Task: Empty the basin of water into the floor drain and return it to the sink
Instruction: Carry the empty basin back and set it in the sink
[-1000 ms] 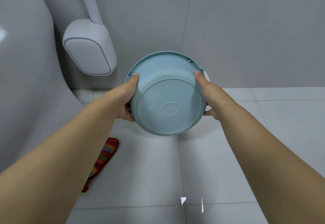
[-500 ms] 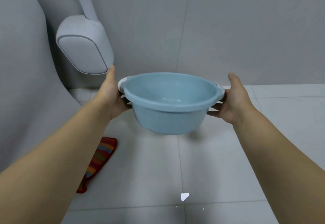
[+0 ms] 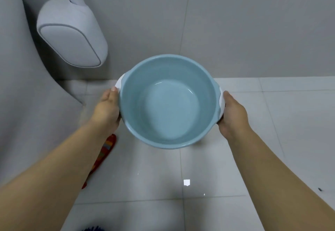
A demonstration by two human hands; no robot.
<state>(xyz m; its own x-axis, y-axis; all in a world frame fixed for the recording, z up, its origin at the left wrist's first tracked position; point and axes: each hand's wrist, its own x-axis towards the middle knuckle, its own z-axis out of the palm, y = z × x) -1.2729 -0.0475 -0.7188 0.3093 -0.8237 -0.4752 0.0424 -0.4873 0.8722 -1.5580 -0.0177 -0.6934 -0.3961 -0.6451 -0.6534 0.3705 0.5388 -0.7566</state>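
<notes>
Basin (image 3: 168,102): round, blue, mouth up, little or no water visible, held level above the floor (image 3: 253,140). White handles lie left–right, so no long axis beyond that line. My left hand (image 3: 107,112) grips one handle and my right hand (image 3: 233,114) the other, fingers curled beneath; both equally near. Sink not visible.

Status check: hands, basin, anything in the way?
Left hand and right hand grip the basin by its side handles. Basin upright, looks empty. Slipper on floor, lower left.
</notes>
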